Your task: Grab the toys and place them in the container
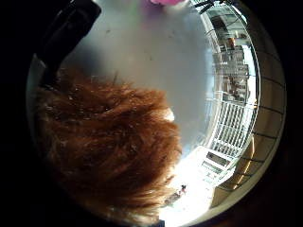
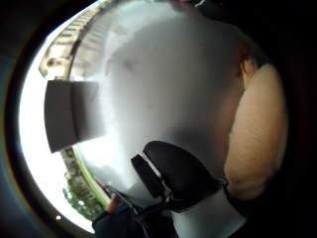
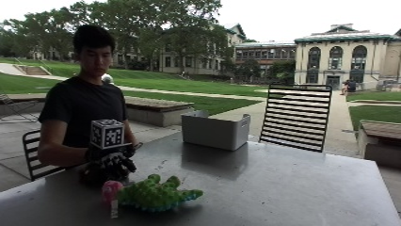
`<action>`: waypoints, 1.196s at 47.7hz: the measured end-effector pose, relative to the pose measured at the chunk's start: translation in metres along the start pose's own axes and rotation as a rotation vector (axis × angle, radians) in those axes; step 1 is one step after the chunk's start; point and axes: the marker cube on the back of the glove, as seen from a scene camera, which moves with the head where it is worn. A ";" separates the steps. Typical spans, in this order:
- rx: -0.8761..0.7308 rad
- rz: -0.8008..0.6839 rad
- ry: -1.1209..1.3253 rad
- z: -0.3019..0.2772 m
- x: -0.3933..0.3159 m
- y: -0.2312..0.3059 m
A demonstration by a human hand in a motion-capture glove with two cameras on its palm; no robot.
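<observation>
In the outside view my gloved right hand (image 3: pixel 111 161) rests on a brown furry toy (image 3: pixel 90 176) near the table's left end, fingers curled over it. The toy's reddish-brown fur (image 1: pixel 109 151) fills much of the little finger side palm view, and a tan part of it (image 2: pixel 257 134) shows beside a gloved finger (image 2: pixel 178 173) in the thumb side view. Just in front lie a green plush toy (image 3: pixel 156 193) and a small pink toy (image 3: pixel 111 190). The pale open container (image 3: pixel 215 129) stands further back on the table, and also shows in the thumb side view (image 2: pixel 69 114).
The grey table (image 3: pixel 282 188) stretches to the right of the toys. A black slatted chair (image 3: pixel 296 117) stands behind its far edge beside the container. The person sits on another chair (image 3: pixel 31 150) at the left end.
</observation>
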 end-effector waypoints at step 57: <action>0.238 0.101 -0.052 -0.034 0.011 -0.019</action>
